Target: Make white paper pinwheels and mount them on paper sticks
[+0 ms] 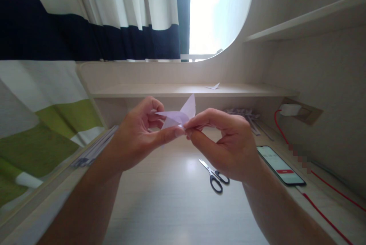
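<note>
A folded piece of pale lilac paper with pointed flaps is held up above the desk, between both hands. My left hand grips it from the left, thumb along the near lower edge and the other fingers behind. My right hand pinches its lower right corner between thumb and forefinger. The two hands' fingertips almost meet there. Part of the paper is hidden behind the left thumb and the right fingers. Below the right hand, scissors with black handles lie on the desk.
A phone lies at the right beside a red cable; a white charger sits in the wall socket. Paper strips lie at the left, folded pieces at the back right. The shelf bears a small folded paper.
</note>
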Available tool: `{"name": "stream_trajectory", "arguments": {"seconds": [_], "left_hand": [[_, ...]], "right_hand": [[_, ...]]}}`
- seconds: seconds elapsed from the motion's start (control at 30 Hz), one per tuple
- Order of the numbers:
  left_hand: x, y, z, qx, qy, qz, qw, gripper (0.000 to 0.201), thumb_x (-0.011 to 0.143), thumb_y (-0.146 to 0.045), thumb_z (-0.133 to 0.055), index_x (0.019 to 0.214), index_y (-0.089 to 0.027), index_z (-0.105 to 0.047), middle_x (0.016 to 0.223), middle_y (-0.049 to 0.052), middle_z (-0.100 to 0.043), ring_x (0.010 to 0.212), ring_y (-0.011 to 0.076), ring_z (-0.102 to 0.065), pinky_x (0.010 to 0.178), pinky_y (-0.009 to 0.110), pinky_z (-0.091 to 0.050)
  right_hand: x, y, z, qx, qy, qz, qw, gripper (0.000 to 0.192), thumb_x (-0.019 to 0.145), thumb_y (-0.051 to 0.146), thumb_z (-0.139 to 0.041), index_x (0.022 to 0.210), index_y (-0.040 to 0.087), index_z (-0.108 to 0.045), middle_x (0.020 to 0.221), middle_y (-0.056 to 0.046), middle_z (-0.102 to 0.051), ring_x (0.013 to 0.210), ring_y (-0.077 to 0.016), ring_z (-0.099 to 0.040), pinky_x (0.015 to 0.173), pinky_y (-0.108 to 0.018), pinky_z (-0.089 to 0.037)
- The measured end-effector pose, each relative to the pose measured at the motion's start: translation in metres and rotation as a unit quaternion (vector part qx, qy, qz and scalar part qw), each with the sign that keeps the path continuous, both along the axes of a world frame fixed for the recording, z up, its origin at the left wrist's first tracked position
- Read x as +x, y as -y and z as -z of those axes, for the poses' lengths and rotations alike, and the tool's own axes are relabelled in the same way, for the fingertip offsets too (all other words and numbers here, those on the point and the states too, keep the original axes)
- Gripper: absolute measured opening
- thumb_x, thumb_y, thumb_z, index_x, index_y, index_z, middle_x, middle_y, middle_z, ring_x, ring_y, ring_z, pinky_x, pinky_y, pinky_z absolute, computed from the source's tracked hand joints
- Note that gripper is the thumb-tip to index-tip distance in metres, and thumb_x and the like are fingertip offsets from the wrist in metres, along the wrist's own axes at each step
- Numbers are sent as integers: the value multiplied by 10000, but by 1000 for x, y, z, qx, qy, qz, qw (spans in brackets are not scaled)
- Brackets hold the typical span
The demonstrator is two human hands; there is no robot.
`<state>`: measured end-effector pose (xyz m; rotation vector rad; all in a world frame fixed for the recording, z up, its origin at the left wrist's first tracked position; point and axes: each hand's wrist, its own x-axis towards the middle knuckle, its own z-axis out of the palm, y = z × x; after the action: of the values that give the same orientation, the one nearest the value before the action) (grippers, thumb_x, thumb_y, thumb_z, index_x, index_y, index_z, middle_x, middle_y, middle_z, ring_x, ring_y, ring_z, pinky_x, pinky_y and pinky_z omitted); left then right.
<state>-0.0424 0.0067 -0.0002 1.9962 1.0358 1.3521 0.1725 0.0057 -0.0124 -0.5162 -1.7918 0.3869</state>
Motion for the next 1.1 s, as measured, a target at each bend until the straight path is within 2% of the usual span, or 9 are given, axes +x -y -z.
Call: {"name": "stream_trajectory", "arguments": {"seconds": [0.07,0.13,0.4,0.53,0.63,0.73,0.87,0.97,1.1], "left_hand": [[2,1,0,5,-1,2,1000,369,812,-350,-888,830,-229,-540,710,-38,-672,616,126,-649,500,190,-485],[2,2,0,10,-11,0,1000,329,820,-352,-883,810,-217,-583,738,-22,-691,627,124,-647,518,200,-496],[1,6,-1,27,-22,11,999,169,885,-349,-827,869,-206,-739,757,10,-704,652,137,-632,538,226,-515],[0,9,-2,36,-11,12,999,159,865,-329,-846,940,-241,-737,843,0,-744,735,155,-704,591,236,-579],[2,9,0,66,10,-12,998,174,873,-350,-831,973,-271,-713,887,-12,-766,761,174,-737,598,268,-602],[8,8,6,142,20,-72,987,211,864,-360,-830,1003,-283,-690,930,-21,-771,759,169,-736,612,297,-611],[14,7,15,280,-13,-152,948,174,893,-248,-793,1019,-289,-681,951,-20,-769,807,159,-725,737,342,-647],[12,2,18,357,-54,-146,921,217,894,-106,-757,1021,-276,-713,938,-7,-775,794,153,-724,703,318,-627],[9,-8,19,464,-52,-119,876,298,841,-30,-778,1041,-251,-785,926,18,-789,755,149,-732,648,275,-594]], "right_hand": [[0,0,1,-4,-1,10,1000,143,864,91,-710,896,212,-779,802,26,-791,711,-136,-735,688,-251,-593],[0,-1,1,-8,-9,16,1000,155,854,86,-709,897,216,-780,818,20,-800,726,-145,-747,699,-260,-602],[0,-3,1,-32,-43,15,998,159,836,72,-728,905,204,-784,834,5,-813,760,-166,-777,760,-295,-641],[-1,-4,1,-45,-60,24,997,152,835,61,-733,900,190,-782,824,2,-810,750,-160,-778,761,-290,-646],[-1,-5,1,-76,-82,19,994,119,837,80,-747,888,184,-775,822,-12,-815,733,-172,-786,732,-299,-655],[-2,-6,0,-102,-107,10,989,98,826,91,-765,873,176,-776,814,-29,-822,720,-184,-794,683,-294,-652],[-2,-7,-2,-124,-125,-17,984,103,816,69,-766,853,164,-780,775,-33,-823,670,-176,-792,629,-264,-641],[-1,-7,-3,-136,-125,-40,982,93,826,73,-766,859,158,-783,778,-36,-827,661,-167,-791,628,-250,-640],[-1,-7,-2,-137,-127,-45,981,84,836,85,-771,868,161,-785,785,-34,-822,686,-169,-790,650,-260,-640]]}}
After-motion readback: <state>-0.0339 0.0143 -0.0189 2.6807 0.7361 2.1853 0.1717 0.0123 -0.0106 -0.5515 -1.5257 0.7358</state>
